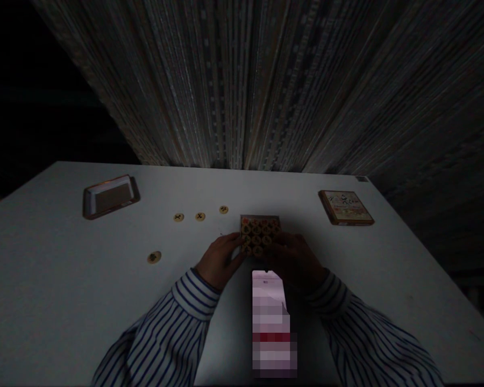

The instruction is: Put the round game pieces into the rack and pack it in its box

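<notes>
A small tray of round Chinese chess pieces (257, 229) sits at the middle of the table, its pieces in rows with red characters at the back and dark ones nearer me. My left hand (220, 260) grips the tray's left side between thumb and fingers. On the right, my right hand (296, 260) has its fingers bent over the tray's near right corner, covering some pieces; deep shadow hides what its fingertips hold. Loose chess pieces lie to the left: one piece (223, 209) near the tray, two more (200, 216) beside it, and another piece (154, 257) closer to me.
A lit phone (268, 317) lies just in front of the tray, between my forearms. At the back left rests an open, shallow box part (111, 196). A flat box with a printed picture (346, 207) lies at the right. Striped curtain (234, 80) hangs behind the white table (64, 301).
</notes>
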Demonstrator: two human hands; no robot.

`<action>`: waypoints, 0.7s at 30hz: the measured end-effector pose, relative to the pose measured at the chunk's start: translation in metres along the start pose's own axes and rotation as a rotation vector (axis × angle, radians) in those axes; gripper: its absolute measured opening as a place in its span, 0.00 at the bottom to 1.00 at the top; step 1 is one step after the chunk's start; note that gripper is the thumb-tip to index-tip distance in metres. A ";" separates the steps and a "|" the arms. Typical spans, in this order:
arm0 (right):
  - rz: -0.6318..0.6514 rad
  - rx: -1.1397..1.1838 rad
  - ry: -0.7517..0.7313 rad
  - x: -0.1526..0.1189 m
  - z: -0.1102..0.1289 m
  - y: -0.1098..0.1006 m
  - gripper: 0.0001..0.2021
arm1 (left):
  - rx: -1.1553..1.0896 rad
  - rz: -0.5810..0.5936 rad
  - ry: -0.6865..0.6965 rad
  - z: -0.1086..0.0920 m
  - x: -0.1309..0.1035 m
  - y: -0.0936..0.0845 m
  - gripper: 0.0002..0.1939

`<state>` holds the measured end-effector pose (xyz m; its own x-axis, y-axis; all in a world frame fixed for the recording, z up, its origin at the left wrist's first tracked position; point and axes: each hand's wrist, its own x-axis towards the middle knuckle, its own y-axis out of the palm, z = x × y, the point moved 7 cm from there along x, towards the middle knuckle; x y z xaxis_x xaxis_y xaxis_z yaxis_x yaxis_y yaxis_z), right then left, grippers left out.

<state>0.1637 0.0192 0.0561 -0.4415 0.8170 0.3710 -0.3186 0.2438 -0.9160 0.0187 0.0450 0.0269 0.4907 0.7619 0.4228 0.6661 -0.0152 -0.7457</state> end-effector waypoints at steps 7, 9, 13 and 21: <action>0.025 -0.021 0.008 0.003 0.004 0.004 0.07 | -0.001 0.005 0.002 -0.001 0.001 0.001 0.15; 0.030 -0.027 0.003 0.003 0.004 0.004 0.08 | -0.006 0.002 -0.002 0.000 0.000 0.002 0.15; 0.026 -0.020 -0.004 0.003 0.004 0.004 0.09 | -0.019 -0.003 -0.006 0.002 0.000 0.002 0.15; 0.043 -0.014 -0.008 0.003 0.003 0.005 0.07 | -0.011 0.010 -0.004 0.001 0.000 0.001 0.15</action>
<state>0.1579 0.0208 0.0528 -0.4612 0.8228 0.3319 -0.2871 0.2156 -0.9333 0.0190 0.0455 0.0255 0.4952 0.7641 0.4135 0.6672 -0.0297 -0.7443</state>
